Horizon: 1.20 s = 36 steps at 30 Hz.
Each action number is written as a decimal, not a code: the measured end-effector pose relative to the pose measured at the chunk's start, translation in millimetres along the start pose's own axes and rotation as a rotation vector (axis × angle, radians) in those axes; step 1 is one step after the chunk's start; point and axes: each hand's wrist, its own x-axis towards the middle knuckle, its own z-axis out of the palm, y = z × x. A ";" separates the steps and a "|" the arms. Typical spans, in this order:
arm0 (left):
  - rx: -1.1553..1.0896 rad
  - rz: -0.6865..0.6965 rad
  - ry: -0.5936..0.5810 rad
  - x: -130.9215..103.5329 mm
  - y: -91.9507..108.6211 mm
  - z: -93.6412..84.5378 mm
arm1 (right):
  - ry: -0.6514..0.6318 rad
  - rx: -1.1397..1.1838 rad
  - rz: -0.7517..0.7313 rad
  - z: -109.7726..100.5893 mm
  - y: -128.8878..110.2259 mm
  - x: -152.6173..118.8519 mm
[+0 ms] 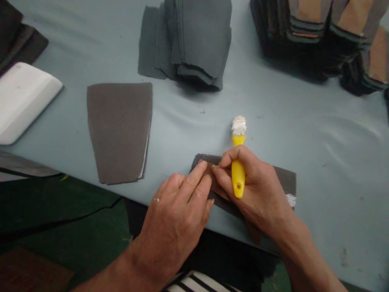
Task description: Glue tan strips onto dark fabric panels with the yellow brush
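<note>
A dark grey-brown panel (284, 176) lies at the table's front edge, with a brown strip (219, 190) on top and white smears near its right end. My left hand (182, 215) rests on the panel's left end, fingers stretched out and fingertips pressing the strip. In my right hand (258, 186) is a brush (238, 170) with a yellow handle, its white-coated bristles pointing away from me. The thumb and index fingertips of that hand touch the strip beside my left fingers. Both hands cover much of the panel.
Left of my hands lies a small stack of tapered grey-brown panels (120, 132). Farther back stand a pile of grey pieces (200, 38) and stacks of dark pieces with tan strips (306, 24). A white block-like object (27, 97) and dark pieces (22, 44) are at the left.
</note>
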 end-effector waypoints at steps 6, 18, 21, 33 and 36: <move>0.016 -0.007 0.019 -1.2 1.7 0.5 | -0.001 0.002 0.015 -1.2 -0.6 0.2; 0.030 -0.051 0.049 -2.0 5.9 4.8 | -0.006 0.015 0.013 -1.0 1.0 0.3; 0.037 -0.029 0.069 -1.4 7.4 4.3 | 0.000 0.015 0.018 -1.2 0.8 -0.1; 0.088 -0.090 0.047 -1.8 9.7 8.3 | -0.011 0.002 0.026 0.6 2.5 -0.2; 0.095 -0.098 0.063 -3.5 12.9 8.0 | 0.000 0.007 0.000 0.1 2.2 -0.4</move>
